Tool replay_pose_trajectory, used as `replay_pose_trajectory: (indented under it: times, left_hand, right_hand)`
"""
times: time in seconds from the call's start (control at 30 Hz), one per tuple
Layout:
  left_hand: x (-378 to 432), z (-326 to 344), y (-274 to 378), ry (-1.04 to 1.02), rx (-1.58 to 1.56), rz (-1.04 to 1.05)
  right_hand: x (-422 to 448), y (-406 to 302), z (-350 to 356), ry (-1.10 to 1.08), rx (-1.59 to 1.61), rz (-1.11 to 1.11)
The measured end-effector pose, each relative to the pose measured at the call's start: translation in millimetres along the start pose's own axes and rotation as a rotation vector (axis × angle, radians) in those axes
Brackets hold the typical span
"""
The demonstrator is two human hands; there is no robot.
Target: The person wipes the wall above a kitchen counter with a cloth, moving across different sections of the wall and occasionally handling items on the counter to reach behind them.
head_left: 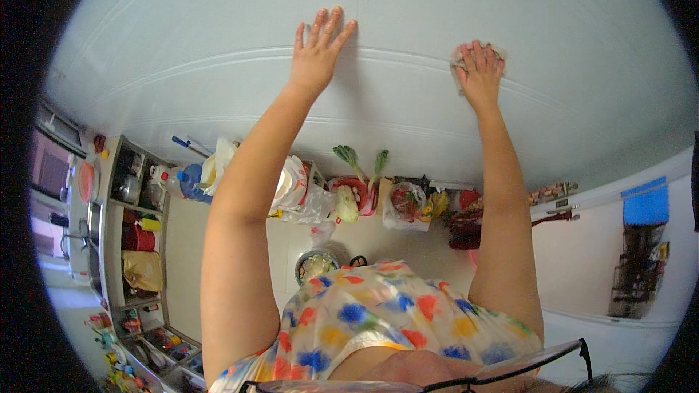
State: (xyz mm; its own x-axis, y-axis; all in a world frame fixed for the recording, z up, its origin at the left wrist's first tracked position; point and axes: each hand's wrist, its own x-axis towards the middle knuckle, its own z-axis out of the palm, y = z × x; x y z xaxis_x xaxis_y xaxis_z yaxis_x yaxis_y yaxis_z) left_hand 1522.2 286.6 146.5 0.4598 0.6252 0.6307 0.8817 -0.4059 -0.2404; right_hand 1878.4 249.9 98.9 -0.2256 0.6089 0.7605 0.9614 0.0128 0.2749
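Both my arms reach up against a pale grey-white wall marked by raised horizontal seams. My left hand lies with its fingers spread and holds nothing; the fingertips seem to touch the wall above one seam. Further right, my right hand presses a crumpled light cloth with darker patches to the wall. The cloth shows around the fingers and is partly hidden under the palm.
Along the wall's foot stand plastic bottles, a white plastic bag, leafy vegetables and a bagged red item. A bucket sits near my feet. Open shelving is left; a doorway with a blue cloth is right.
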Motion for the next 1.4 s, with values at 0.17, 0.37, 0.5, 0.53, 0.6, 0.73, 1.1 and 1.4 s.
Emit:
replay_pose_trajectory:
  times: [0.17, 0.37, 0.5, 0.53, 0.6, 0.73, 1.1, 1.4]
  left_hand:
    - [-1, -7, 2, -0.067, 0.039, 0.002]
    - [0, -10, 7, -0.046, 0.006, 0.000]
    - [-1, -8, 3, -0.040, -0.005, 0.000]
    - [-2, -7, 3, -0.027, -0.032, -0.001]
    - [0, -7, 5, 0.016, -0.091, 0.004]
    - [1, -14, 8, -0.052, -0.083, -0.002]
    - [0, -12, 5, -0.059, -0.081, 0.000]
    - [1, -15, 8, -0.087, -0.029, -0.007]
  right_hand:
    - [2, -12, -11, 0.016, 0.015, 0.013]
    - [3, -9, -25, -0.001, 0.021, -0.010]
    - [6, -16, -26, -0.040, 0.033, 0.007]
    - [6, -18, -25, -0.030, 0.043, 0.012]
    - [5, -18, -23, -0.021, 0.056, 0.031]
    - [3, -18, -21, -0.015, 0.078, 0.077]
    - [-1, -20, -13, 0.001, 0.015, 0.091]
    - [2, -40, -16, 0.006, 0.028, 0.190]
